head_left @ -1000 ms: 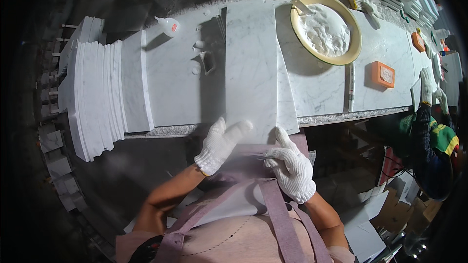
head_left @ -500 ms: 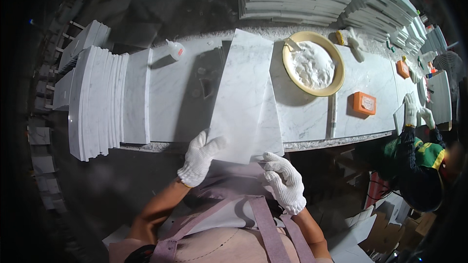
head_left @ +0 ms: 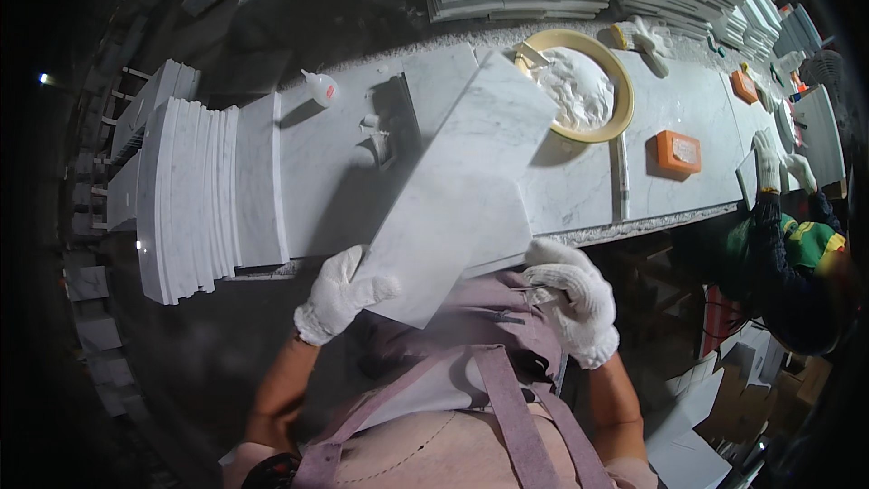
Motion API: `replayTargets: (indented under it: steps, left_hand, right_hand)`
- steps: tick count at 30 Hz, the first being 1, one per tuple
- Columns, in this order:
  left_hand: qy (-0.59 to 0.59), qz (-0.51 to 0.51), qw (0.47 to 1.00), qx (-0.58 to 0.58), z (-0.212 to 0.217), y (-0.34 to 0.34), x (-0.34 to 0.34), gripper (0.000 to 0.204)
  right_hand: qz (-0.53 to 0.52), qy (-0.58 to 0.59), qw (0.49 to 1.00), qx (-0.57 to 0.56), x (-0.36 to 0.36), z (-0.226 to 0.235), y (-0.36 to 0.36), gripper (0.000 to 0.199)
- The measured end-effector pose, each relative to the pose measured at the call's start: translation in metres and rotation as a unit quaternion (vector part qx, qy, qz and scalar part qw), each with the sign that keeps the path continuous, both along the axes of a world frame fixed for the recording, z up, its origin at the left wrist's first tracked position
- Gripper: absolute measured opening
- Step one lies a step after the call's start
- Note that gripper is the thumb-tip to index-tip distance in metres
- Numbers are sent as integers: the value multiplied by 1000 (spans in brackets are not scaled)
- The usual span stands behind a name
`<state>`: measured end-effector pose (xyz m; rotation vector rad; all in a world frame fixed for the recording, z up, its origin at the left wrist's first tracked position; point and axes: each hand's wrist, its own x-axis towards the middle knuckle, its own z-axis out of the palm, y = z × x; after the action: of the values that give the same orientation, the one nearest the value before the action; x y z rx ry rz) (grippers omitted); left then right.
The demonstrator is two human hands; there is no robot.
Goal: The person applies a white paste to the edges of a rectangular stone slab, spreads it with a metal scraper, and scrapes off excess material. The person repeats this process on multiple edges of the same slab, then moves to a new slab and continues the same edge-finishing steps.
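A long white marble tile (head_left: 444,190) with faint grey veins slants up and away from me, its near corner over my apron and its far end by the yellow bowl. My left hand (head_left: 339,299), in a white knit glove, grips its near left edge with the thumb on top. My right hand (head_left: 579,303), also gloved, is off the tile, to the right of its near end. Its fingers are curled around something thin and dark that I cannot make out. Another pale tile (head_left: 510,213) lies partly under the slanted one.
Left on the bench stand a row of upright tiles (head_left: 186,199) and a white squeeze bottle (head_left: 319,89). A yellow bowl (head_left: 625,100) of white paste and an orange box (head_left: 679,152) are to the right. A co-worker's gloved hands (head_left: 769,163) handle a tile at far right.
The tile has turned clockwise, its far end swinging right toward the bowl. My left hand has moved left with it, while my right hand has moved right, away from its edge.
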<state>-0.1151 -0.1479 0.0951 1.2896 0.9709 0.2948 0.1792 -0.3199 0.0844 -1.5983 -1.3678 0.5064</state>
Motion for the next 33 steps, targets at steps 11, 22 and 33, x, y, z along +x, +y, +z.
replayTargets:
  steps: [11, 22, 33]
  left_hand:
    - [170, -481, 852, 117, 91, 68, 68, 37]
    - [58, -532, 842, 73, 89, 111, 176, 49]
    - [-173, -210, 961, -53, 10, 79, 209, 55]
  right_hand:
    - [200, -271, 931, -141, 46, 65, 25, 23]
    - [59, 236, 964, -103, 28, -13, -21, 16]
    - [-179, 310, 928, -106, 30, -30, -37, 20]
